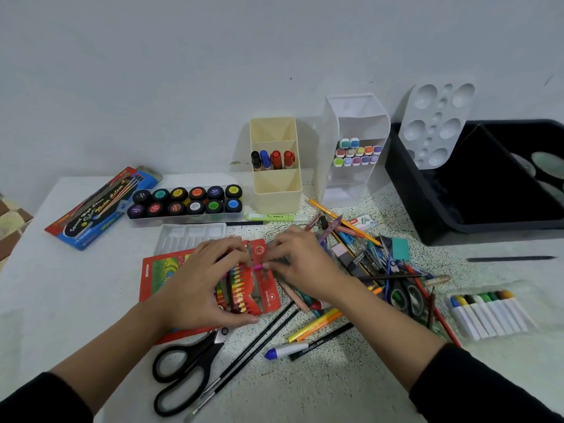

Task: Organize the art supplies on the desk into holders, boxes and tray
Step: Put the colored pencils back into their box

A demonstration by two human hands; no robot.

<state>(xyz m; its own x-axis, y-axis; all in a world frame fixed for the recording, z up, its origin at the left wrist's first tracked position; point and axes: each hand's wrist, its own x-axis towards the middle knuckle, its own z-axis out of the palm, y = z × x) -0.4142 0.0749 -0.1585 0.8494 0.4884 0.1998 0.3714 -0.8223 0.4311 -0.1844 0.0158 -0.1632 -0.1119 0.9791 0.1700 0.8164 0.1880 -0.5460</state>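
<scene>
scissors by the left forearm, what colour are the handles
Black handles on the scissors, clearest in the head view.

Left hand [200, 285] grips the red crayon box [244, 288] on the tabletop [305, 386]; right hand [300, 264] pinches a pink crayon [258, 266] at its mouth.

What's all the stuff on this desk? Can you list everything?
crayon box: one, red, centre
crayon: one, pink, at the box's top
paint pots: twelve, black, back left
brush pack: one, blue-red, far left
cream holder: one, back centre
markers: four, black, blue, two red, in cream holder
white holder: one, partly filled, right of cream holder
palette: one, white, leaning in tray
tray: one, black, back right
scissors: one big pair, black, front
pen heap: one, mixed colours, right of centre
brushes: two, black, front
marker pack: one, clear, right
left hand: grips crayon box
right hand: pinches crayon
</scene>
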